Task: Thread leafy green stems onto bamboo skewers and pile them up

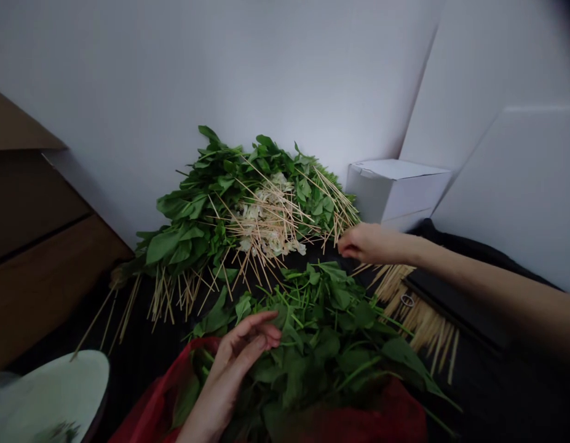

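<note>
My left hand [236,351] is above loose leafy greens [307,344], which lie in and over a red bag [160,381]. Its fingers are stretched out and loosely bent, and nothing shows in them. Farther right, my right hand [365,243] is closed at the right end of a pile of skewered greens [187,215]. The fingers hide whatever they hold. Thin wooden skewers [340,206] stick out of the pile near that hand. Pale, whitish pieces on skewers [270,215] lie in the pile's middle.
A bundle of bare wooden sticks [425,326] lies below my right forearm, beside a dark flat object [460,307]. A white box [398,187] stands at the back right. On the left are a pale bowl [88,381] and a brown cardboard box [49,258]. A white wall [266,67] closes off the back.
</note>
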Action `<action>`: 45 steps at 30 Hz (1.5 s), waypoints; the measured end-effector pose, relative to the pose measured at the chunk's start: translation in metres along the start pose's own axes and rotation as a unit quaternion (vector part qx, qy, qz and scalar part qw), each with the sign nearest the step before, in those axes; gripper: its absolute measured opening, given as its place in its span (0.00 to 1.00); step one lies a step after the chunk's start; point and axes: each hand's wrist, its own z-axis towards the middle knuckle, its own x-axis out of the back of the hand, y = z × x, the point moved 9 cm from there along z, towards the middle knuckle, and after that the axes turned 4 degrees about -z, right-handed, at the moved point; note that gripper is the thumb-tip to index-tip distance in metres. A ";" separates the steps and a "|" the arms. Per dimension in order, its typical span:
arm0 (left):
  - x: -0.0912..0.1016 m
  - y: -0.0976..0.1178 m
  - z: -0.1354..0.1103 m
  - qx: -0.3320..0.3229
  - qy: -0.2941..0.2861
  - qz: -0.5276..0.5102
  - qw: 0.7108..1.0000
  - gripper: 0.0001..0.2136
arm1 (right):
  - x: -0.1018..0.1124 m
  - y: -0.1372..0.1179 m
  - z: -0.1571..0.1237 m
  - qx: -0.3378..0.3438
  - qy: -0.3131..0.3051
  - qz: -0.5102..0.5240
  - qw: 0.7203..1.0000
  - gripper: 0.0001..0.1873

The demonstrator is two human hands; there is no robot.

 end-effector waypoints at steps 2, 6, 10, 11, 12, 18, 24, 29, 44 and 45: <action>0.001 -0.001 -0.001 0.001 0.005 0.000 1.000 0.16 | -0.028 0.007 -0.015 -0.017 -0.023 -0.059 0.998 0.10; 0.000 -0.002 0.000 0.001 0.001 -0.001 1.000 0.16 | -0.069 0.007 -0.033 -0.023 -0.024 -0.087 0.996 0.11; -0.002 0.000 0.002 -0.001 0.003 -0.005 1.000 0.15 | -0.091 0.006 -0.037 -0.023 -0.008 -0.107 0.994 0.12; -0.003 0.000 0.003 -0.001 0.003 -0.005 1.000 0.15 | -0.094 0.007 -0.037 -0.022 -0.005 -0.112 0.993 0.12; -0.004 0.001 0.003 -0.001 0.003 -0.006 1.000 0.15 | -0.096 0.009 -0.037 -0.022 -0.001 -0.117 0.993 0.12; -0.001 0.007 0.001 -0.014 0.038 -0.045 0.998 0.15 | -0.086 0.016 -0.038 -0.020 0.029 -0.143 0.989 0.10; 0.021 0.007 0.003 -0.034 0.143 -0.103 0.984 0.10 | -0.026 -0.018 -0.032 0.007 0.145 -0.150 0.978 0.09; 0.027 0.007 0.004 -0.037 0.174 -0.113 0.978 0.10 | 0.011 -0.077 -0.030 0.051 0.193 -0.067 0.978 0.13; 0.020 0.003 0.004 -0.021 0.147 -0.069 0.987 0.09 | -0.016 -0.134 -0.036 0.122 0.010 0.194 0.973 0.09; 0.020 0.003 0.005 -0.021 0.148 -0.068 0.986 0.09 | -0.021 -0.140 -0.035 0.132 -0.005 0.178 0.975 0.08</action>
